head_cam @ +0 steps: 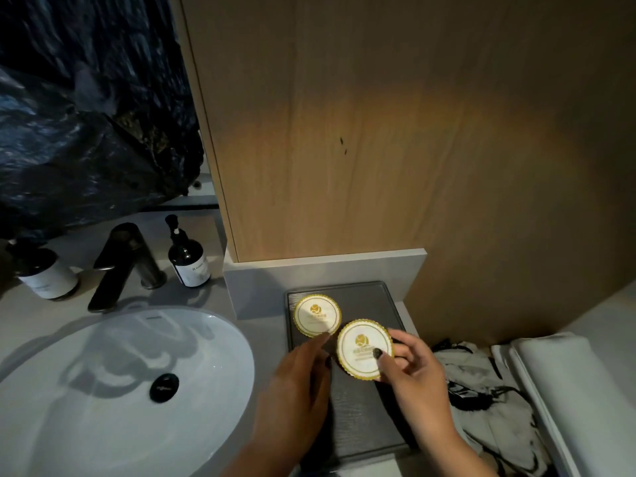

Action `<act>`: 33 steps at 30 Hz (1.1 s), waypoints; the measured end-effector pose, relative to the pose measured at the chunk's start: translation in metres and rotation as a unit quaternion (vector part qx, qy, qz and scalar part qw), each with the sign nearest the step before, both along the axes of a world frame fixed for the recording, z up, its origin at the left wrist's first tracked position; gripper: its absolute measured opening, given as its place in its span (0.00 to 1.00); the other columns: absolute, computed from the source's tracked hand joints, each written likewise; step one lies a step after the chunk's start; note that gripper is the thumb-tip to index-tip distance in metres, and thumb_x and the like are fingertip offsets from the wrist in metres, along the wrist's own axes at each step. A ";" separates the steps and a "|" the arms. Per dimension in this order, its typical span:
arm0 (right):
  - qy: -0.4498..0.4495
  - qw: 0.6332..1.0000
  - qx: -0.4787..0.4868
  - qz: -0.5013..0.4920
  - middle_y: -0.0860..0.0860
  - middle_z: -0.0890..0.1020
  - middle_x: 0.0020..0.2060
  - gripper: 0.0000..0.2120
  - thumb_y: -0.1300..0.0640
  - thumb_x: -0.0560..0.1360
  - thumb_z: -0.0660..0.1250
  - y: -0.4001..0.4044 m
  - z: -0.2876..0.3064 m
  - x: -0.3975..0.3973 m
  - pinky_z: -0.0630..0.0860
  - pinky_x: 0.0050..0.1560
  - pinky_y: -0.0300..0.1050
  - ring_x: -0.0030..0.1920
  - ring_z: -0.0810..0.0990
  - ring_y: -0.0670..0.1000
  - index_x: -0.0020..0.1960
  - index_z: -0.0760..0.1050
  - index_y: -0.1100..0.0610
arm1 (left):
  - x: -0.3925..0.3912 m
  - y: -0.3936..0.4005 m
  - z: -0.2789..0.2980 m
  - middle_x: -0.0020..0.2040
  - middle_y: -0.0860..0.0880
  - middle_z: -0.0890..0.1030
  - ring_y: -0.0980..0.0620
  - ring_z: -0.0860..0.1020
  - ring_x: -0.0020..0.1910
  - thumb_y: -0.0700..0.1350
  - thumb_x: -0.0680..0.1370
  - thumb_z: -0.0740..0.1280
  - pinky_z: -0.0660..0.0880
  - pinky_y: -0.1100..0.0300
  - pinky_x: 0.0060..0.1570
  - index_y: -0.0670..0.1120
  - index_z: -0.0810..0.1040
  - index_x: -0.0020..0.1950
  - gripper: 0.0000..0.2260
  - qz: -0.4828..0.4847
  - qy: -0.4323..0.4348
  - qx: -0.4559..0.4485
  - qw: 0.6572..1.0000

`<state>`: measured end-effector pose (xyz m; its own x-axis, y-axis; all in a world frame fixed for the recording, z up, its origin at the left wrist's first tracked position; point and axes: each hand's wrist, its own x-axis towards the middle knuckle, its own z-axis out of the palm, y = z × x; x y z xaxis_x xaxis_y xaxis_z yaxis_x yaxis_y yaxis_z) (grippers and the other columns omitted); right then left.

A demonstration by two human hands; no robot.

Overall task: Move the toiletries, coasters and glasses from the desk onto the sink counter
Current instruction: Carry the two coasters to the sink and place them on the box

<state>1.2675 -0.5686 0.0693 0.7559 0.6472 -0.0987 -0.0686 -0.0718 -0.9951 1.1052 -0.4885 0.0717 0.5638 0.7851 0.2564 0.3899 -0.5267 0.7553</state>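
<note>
Grey tray (375, 294), right hand (411, 370) grip pinching gold-crested coaster (361, 346), left hand (297, 376) relaxed, lettering illegible

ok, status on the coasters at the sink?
Right hand pinching second coaster just over the tray. Left hand open, fingers at the edge of first coaster, flat on tray. Nothing blocking.

Head view, close, down onto counter (261, 290)

White coasters (317, 315) with scalloped gold rims on grey tray (364, 294); white basin (103, 407).
</note>
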 end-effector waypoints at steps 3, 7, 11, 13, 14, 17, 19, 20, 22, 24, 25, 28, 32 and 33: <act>-0.075 0.994 -0.072 -0.022 0.51 0.84 0.39 0.16 0.69 0.70 0.71 -0.006 -0.008 0.019 0.80 0.43 0.53 0.34 0.80 0.49 0.50 0.78 0.51 | 0.004 0.001 -0.016 0.53 0.50 0.80 0.52 0.79 0.48 0.48 0.74 0.62 0.78 0.59 0.42 0.50 0.72 0.65 0.18 -0.040 0.055 0.138 0.988; -0.201 0.970 -0.138 -0.013 0.51 0.83 0.42 0.14 0.64 0.68 0.74 -0.006 -0.005 0.033 0.77 0.39 0.37 0.35 0.80 0.45 0.50 0.79 0.52 | 0.010 -0.001 -0.033 0.55 0.48 0.80 0.49 0.77 0.54 0.44 0.72 0.66 0.72 0.59 0.53 0.45 0.80 0.56 0.13 -0.076 0.080 0.213 0.971; -0.338 0.926 -0.161 -0.039 0.51 0.78 0.44 0.13 0.65 0.66 0.76 -0.006 -0.007 0.028 0.68 0.39 0.26 0.33 0.77 0.45 0.48 0.79 0.56 | 0.010 0.000 -0.039 0.54 0.49 0.81 0.51 0.77 0.53 0.45 0.72 0.65 0.71 0.60 0.54 0.47 0.82 0.51 0.11 -0.092 0.096 0.214 0.968; -0.390 0.905 -0.163 -0.048 0.52 0.76 0.49 0.14 0.64 0.66 0.76 -0.011 -0.010 0.020 0.70 0.45 0.30 0.42 0.78 0.49 0.50 0.80 0.58 | 0.010 -0.001 -0.038 0.54 0.50 0.81 0.52 0.77 0.54 0.45 0.72 0.64 0.73 0.60 0.54 0.48 0.82 0.51 0.11 -0.090 0.101 0.214 0.967; -0.422 0.891 -0.161 -0.046 0.53 0.75 0.51 0.14 0.64 0.67 0.76 -0.014 -0.011 0.016 0.71 0.49 0.35 0.48 0.77 0.51 0.51 0.79 0.58 | 0.010 -0.002 -0.037 0.54 0.49 0.82 0.52 0.77 0.54 0.45 0.72 0.64 0.74 0.59 0.53 0.48 0.82 0.51 0.11 -0.090 0.102 0.212 0.968; -0.519 0.842 -0.147 0.025 0.51 0.76 0.57 0.12 0.60 0.73 0.70 -0.022 -0.015 0.005 0.72 0.58 0.44 0.58 0.74 0.50 0.56 0.79 0.55 | 0.010 -0.001 -0.039 0.55 0.49 0.81 0.51 0.78 0.54 0.44 0.71 0.65 0.75 0.58 0.53 0.48 0.82 0.52 0.11 -0.092 0.104 0.216 0.966; -0.558 0.806 -0.173 0.100 0.49 0.76 0.61 0.14 0.53 0.76 0.63 -0.025 -0.020 -0.003 0.73 0.61 0.46 0.62 0.73 0.50 0.60 0.78 0.52 | 0.011 -0.001 -0.041 0.55 0.49 0.81 0.50 0.78 0.54 0.44 0.71 0.65 0.73 0.59 0.53 0.48 0.82 0.52 0.11 -0.094 0.106 0.222 0.965; -0.570 0.789 -0.193 0.125 0.49 0.76 0.62 0.16 0.51 0.76 0.60 -0.026 -0.023 -0.005 0.74 0.61 0.48 0.63 0.73 0.51 0.61 0.77 0.52 | 0.012 0.000 -0.041 0.55 0.49 0.82 0.51 0.78 0.54 0.44 0.71 0.66 0.71 0.59 0.54 0.47 0.82 0.52 0.11 -0.093 0.105 0.227 0.964; -0.573 0.774 -0.229 0.143 0.49 0.76 0.63 0.19 0.48 0.76 0.57 -0.025 -0.027 -0.006 0.74 0.62 0.49 0.66 0.73 0.51 0.63 0.75 0.51 | 0.012 0.000 -0.040 0.55 0.49 0.82 0.51 0.77 0.54 0.43 0.68 0.70 0.70 0.60 0.56 0.47 0.82 0.52 0.13 -0.098 0.111 0.229 0.962; -0.559 0.779 -0.248 0.140 0.50 0.75 0.65 0.21 0.47 0.77 0.54 -0.020 -0.028 -0.003 0.72 0.65 0.50 0.67 0.72 0.52 0.65 0.73 0.51 | 0.011 -0.001 -0.038 0.55 0.49 0.83 0.51 0.79 0.54 0.44 0.62 0.77 0.74 0.59 0.55 0.47 0.83 0.52 0.19 -0.112 0.135 0.219 0.960; -0.553 0.782 -0.252 0.138 0.50 0.75 0.65 0.21 0.47 0.77 0.54 -0.017 -0.027 -0.001 0.72 0.65 0.50 0.68 0.72 0.53 0.66 0.73 0.52 | 0.010 -0.001 -0.037 0.55 0.49 0.83 0.50 0.81 0.54 0.45 0.60 0.78 0.76 0.59 0.54 0.47 0.84 0.52 0.21 -0.116 0.144 0.219 0.958; -0.554 0.784 -0.247 0.135 0.51 0.76 0.64 0.20 0.48 0.77 0.54 -0.007 -0.028 0.005 0.72 0.65 0.50 0.67 0.72 0.54 0.65 0.74 0.53 | 0.009 0.000 -0.035 0.55 0.49 0.83 0.50 0.82 0.55 0.42 0.63 0.75 0.76 0.58 0.55 0.47 0.84 0.53 0.18 -0.115 0.133 0.225 0.958; -0.551 0.789 -0.235 0.139 0.52 0.75 0.65 0.20 0.49 0.77 0.55 0.006 -0.029 0.012 0.70 0.66 0.51 0.67 0.72 0.54 0.65 0.73 0.53 | 0.009 0.000 -0.033 0.55 0.49 0.84 0.51 0.82 0.54 0.41 0.62 0.78 0.75 0.58 0.54 0.47 0.85 0.52 0.19 -0.116 0.133 0.221 0.959; -0.551 0.788 -0.237 0.139 0.52 0.75 0.65 0.21 0.49 0.77 0.54 0.009 -0.029 0.013 0.69 0.66 0.50 0.68 0.71 0.54 0.65 0.73 0.53 | 0.009 0.000 -0.032 0.55 0.49 0.84 0.51 0.82 0.54 0.42 0.61 0.78 0.75 0.59 0.54 0.47 0.85 0.52 0.20 -0.117 0.135 0.220 0.959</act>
<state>1.2808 -0.5597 0.0401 0.3873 0.8905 0.2386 0.9022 -0.3128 -0.2970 1.1143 -0.4890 0.0401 0.8043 0.4780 0.3531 0.3719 -0.8683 0.3282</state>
